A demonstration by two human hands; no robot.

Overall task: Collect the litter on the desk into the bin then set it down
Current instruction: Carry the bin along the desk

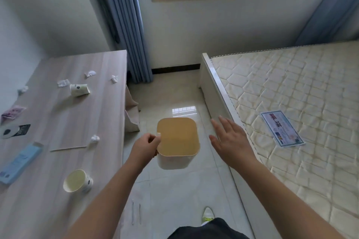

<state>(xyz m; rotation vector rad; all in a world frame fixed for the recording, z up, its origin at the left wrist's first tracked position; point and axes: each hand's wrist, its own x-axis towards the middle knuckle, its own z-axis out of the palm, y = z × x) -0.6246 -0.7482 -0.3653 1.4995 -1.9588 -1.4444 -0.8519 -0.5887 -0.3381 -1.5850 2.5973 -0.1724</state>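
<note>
A white square bin (177,137) with a yellowish inside is over the tiled floor between desk and bed. My left hand (144,146) is shut on its left rim. My right hand (228,139) hovers open just right of the bin, touching nothing. On the wooden desk (77,114) lie several crumpled paper balls (94,139) (114,79) (90,73) (63,83). A paper cup (79,89) lies on its side at the far end. Another paper cup (77,180) stands near the front. A pink wrapper (11,112) lies at the left.
A blue box (19,163), a paper sheet (68,144) and a disc on a black card (13,131) also lie on the desk. A bare mattress (301,112) with a leaflet (281,128) fills the right. Blue curtains (128,25) hang by the window. My shoe (207,214) is on the floor.
</note>
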